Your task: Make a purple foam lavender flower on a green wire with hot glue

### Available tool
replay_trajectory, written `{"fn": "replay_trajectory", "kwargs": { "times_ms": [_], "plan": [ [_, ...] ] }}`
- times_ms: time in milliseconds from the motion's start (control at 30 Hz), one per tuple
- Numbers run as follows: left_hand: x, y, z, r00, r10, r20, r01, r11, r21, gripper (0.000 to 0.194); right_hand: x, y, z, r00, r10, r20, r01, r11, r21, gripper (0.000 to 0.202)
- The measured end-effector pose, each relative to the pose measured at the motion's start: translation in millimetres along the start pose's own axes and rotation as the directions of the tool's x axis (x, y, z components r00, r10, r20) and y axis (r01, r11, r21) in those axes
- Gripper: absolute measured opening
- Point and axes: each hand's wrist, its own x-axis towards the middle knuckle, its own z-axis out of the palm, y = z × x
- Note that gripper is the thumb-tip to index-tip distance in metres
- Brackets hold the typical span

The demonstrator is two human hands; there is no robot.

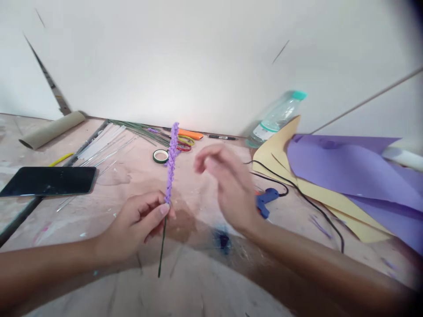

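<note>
My left hand [145,215] pinches a purple paper flower stem [171,163] between thumb and fingers. Small crinkled purple petals wrap its upper length, and it stands nearly upright with a slight lean. Below my fingers, its thin green wire stalk [161,251] sticks out bare. To the right of it, apart from the flower, my right hand [228,185] hangs in the air with bent fingers. Motion blurs those fingers, and whether anything is between them I cannot make out. A roll of green tape [160,161] lies just behind the flower.
A blue glue gun [267,200] with a black cord lies beyond my right hand. Purple paper [357,169], yellow paper [346,215] and a bottle [277,116] are on the right. Scissors [185,144] lie behind; a phone [49,181] and cardboard tube [54,130] are left.
</note>
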Motion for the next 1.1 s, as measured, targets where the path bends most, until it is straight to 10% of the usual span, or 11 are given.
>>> {"fn": "replay_trajectory", "kwargs": {
  "times_ms": [300,400,500,567,833,1100],
  "plan": [
    [-5,1,12.4,0.957,-0.028,0.288,0.019,0.999,0.035,0.043,-45,-2,20,0.89,0.265,0.371,-0.403,0.838,0.367,0.032],
    [1,6,8.7,0.977,0.012,0.211,-0.018,0.999,0.03,0.037,-39,-7,8,0.846,0.324,0.424,-0.462,0.842,0.278,0.043],
    [8,10,-2.7,0.996,0.031,0.087,-0.031,1.0,-0.001,0.034,-27,-12,-8,0.684,0.373,0.627,-0.541,0.836,0.093,0.042],
    [12,11,-10.3,0.999,0.039,0.031,-0.038,0.999,-0.026,0.035,-21,-15,-15,0.637,0.381,0.67,-0.472,0.88,-0.052,0.041],
    [12,12,-10.5,0.999,0.044,0.011,-0.044,0.999,-0.014,0.024,-27,-18,-13,0.819,0.265,0.509,-0.076,0.929,-0.362,0.023],
    [10,12,-11.5,0.999,0.043,0.024,-0.044,0.998,0.045,0.028,-25,-8,-6,0.752,0.255,0.607,0.217,0.774,-0.594,0.03]
  ]
}}
